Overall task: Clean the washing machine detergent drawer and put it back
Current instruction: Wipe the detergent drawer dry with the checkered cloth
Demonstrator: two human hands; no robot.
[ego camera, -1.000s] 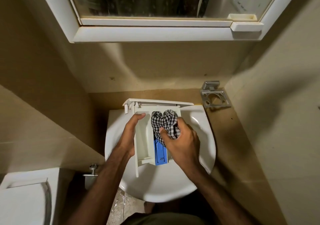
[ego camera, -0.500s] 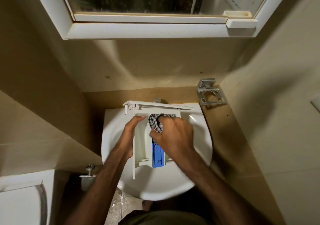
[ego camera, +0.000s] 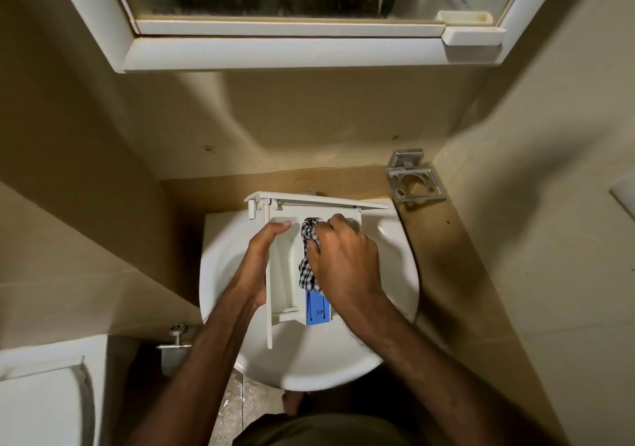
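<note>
White plastic drawer sits over the sink, and the left hand grips its left wall, thumb hooked inside. Right hand is curled tight round a checked cloth, pressing it into the middle compartment. Blue insert carries a mark too small to read. Steel holder sits far right.

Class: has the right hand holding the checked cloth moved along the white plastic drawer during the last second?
Yes. The right hand has slid toward the drawer's front panel, away from the blue insert.
</note>
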